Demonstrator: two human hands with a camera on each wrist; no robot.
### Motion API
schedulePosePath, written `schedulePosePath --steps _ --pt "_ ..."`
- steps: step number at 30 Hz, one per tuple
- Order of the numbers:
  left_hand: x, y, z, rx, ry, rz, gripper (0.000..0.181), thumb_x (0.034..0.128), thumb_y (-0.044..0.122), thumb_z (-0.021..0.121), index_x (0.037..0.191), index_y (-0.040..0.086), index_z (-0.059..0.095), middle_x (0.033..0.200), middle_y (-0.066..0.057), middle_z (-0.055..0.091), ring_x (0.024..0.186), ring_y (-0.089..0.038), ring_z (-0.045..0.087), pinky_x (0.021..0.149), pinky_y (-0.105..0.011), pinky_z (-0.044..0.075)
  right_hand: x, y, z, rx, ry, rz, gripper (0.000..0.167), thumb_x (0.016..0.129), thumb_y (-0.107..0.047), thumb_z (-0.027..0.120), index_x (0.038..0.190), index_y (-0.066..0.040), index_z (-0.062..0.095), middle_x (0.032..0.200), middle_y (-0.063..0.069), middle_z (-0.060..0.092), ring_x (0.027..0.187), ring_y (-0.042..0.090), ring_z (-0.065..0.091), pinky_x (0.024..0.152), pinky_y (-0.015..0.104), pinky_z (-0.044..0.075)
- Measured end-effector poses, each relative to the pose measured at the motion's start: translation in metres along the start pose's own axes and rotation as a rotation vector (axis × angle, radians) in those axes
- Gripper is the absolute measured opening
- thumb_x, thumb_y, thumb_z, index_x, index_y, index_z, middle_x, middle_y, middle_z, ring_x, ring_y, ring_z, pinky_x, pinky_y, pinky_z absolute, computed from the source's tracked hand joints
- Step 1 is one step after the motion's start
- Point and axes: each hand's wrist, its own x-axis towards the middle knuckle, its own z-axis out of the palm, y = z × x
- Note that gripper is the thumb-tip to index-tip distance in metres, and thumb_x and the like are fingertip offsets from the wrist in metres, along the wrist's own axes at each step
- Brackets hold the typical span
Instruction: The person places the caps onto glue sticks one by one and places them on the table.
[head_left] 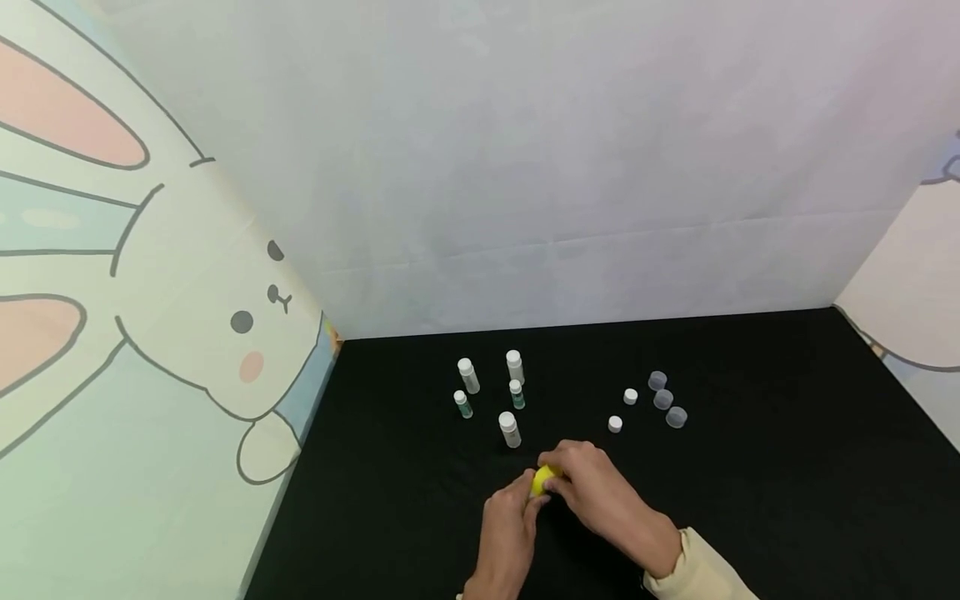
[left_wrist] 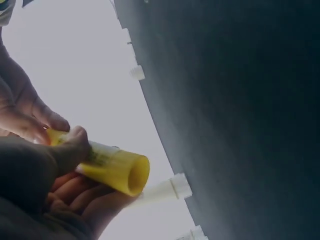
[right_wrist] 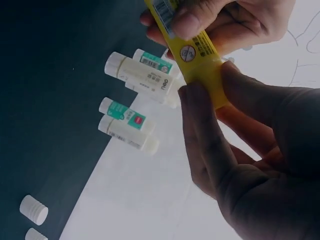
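Note:
Both hands hold a yellow glue stick between them, over the front of the black table. My left hand grips its printed body; in the left wrist view, one round end of the glue stick sticks out past the fingers and looks hollow. My right hand pinches the opposite end with thumb and fingers. A seam crosses the yellow glue stick just by the right fingertips in the right wrist view. Beyond the hands, the nearest thing is a white-ended glue stick.
Several more glue sticks stand behind it, including a green-labelled one and a pale one. To the right sit two small white caps and three translucent caps. A pale cloth wall rises behind the black table.

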Motion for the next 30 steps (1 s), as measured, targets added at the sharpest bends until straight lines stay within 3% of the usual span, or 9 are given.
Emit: schedulePosePath --steps 7,13,18,25,28,30 --pt "-0.004 0.0 0.005 0.016 0.009 0.015 0.032 0.0941 0.008 0.077 0.124 -0.001 0.073 0.124 -0.02 0.075 0.109 -0.029 0.075 0.083 -0.036 0.063 -0.001 0.001 0.002 0.045 -0.036 0.068 0.018 0.09 0.005 0.079 0.104 -0.005 0.079 0.091 -0.001 0.068 0.079 0.006 0.06 0.068 0.026 0.055" --pt "0.004 0.003 0.0 0.019 0.002 0.054 0.025 0.0936 0.012 0.079 0.117 0.004 0.074 0.115 -0.011 0.078 0.101 -0.02 0.076 0.08 -0.032 0.062 -0.005 0.006 -0.002 0.104 0.028 0.084 0.015 0.092 -0.001 0.079 0.106 -0.005 0.079 0.094 -0.002 0.07 0.075 0.001 0.057 0.065 0.023 0.052" --pt "0.012 -0.002 -0.007 -0.013 -0.083 0.049 0.024 0.0973 0.023 0.077 0.118 0.013 0.071 0.114 0.002 0.073 0.096 -0.007 0.068 0.078 -0.029 0.057 -0.008 0.01 -0.007 0.116 0.083 0.015 0.014 0.093 -0.003 0.079 0.107 -0.008 0.078 0.095 -0.004 0.071 0.073 -0.002 0.055 0.063 0.023 0.051" --pt "0.014 -0.013 -0.012 -0.049 -0.273 0.074 0.022 0.1113 0.035 0.053 0.122 0.018 0.059 0.1 0.012 0.059 0.082 -0.001 0.053 0.071 -0.024 0.047 -0.006 0.01 -0.01 0.098 0.071 -0.089 0.012 0.095 -0.006 0.078 0.104 -0.014 0.076 0.092 -0.011 0.064 0.075 -0.002 0.053 0.066 0.023 0.051" --pt "0.011 -0.014 -0.012 0.005 -0.262 0.108 0.023 0.1126 0.035 0.05 0.121 0.016 0.059 0.097 0.012 0.055 0.079 -0.001 0.049 0.07 -0.023 0.045 -0.005 0.011 -0.009 0.106 0.038 -0.118 0.007 0.099 -0.01 0.075 0.104 -0.015 0.074 0.092 -0.012 0.062 0.076 -0.001 0.052 0.068 0.023 0.051" --pt "0.009 -0.016 -0.01 0.051 -0.213 0.164 0.023 0.1129 0.034 0.049 0.12 0.015 0.059 0.096 0.011 0.055 0.078 0.0 0.048 0.069 -0.022 0.045 -0.005 0.013 -0.006 0.112 0.026 -0.131 0.005 0.101 -0.013 0.073 0.102 -0.017 0.072 0.09 -0.013 0.059 0.075 -0.001 0.051 0.068 0.023 0.05"
